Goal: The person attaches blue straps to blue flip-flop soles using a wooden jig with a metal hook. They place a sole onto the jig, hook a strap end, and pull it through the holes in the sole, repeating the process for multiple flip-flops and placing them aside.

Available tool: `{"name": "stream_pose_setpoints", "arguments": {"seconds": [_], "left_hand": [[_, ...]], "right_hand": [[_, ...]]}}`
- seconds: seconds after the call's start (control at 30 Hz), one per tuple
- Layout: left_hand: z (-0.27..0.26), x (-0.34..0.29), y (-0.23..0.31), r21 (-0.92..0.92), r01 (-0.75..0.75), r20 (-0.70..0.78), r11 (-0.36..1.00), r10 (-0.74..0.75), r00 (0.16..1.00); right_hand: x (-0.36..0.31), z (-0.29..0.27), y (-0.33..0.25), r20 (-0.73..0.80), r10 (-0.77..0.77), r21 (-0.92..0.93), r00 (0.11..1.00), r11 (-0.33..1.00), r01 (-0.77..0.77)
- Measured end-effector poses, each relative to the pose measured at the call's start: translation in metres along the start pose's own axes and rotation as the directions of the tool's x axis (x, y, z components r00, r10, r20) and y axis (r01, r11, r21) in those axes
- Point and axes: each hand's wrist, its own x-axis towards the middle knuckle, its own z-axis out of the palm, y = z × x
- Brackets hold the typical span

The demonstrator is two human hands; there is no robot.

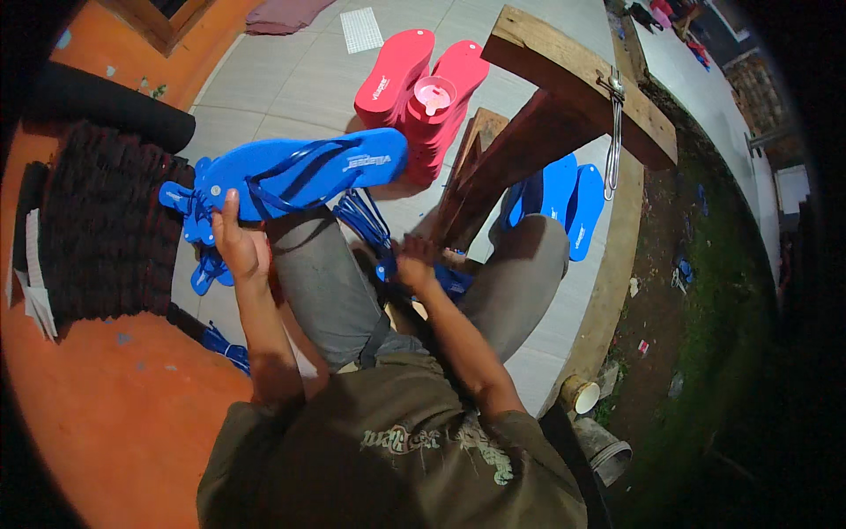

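My left hand (240,247) is closed on one end of a blue flip-flop (304,172), its thumb on top of the sole. The flip-flop is held up above my left thigh, with its blue strap fitted. More blue flip-flops (204,269) show below and behind it, partly covered. Between my knees, my right hand (414,266) is low, fingers bent, beside a bundle of blue straps (363,220). What those fingers hold is hidden. Close to my right knee stand blue soles (582,212).
A wooden stand (529,123) rises ahead, with metal tool (612,132) hanging on its crosspiece. Left of it are stacked red soles (397,75) with a small pink-white cup (434,95). A dark ribbed stack (106,220) leans by the orange wall. More blue straps (225,348) lie near my left elbow.
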Motion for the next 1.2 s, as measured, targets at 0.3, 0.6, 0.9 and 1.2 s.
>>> {"name": "stream_pose_setpoints", "arguments": {"seconds": [0.3,0.6,0.9,1.2], "left_hand": [[0.003,0.006,-0.015,-0.094,0.027,0.011,0.995,-0.027,1.0],[0.065,-0.048,-0.077,0.267,0.498,0.44,0.825,-0.564,0.699],[0.042,-0.057,-0.099,0.713,0.295,0.503,0.635,-0.758,0.416],[0.038,-0.124,-0.105,0.436,0.744,0.534,0.505,-0.811,0.238]], "right_hand": [[0.031,-0.196,0.037,0.099,0.586,0.607,0.804,0.605,-0.516],[-0.098,-0.222,0.069,0.307,0.687,0.891,0.659,0.035,-0.452],[-0.125,-0.229,0.064,0.139,0.471,0.706,0.871,0.569,-0.421],[-0.069,-0.243,0.063,0.107,0.23,0.684,0.967,0.689,-0.239]]}}
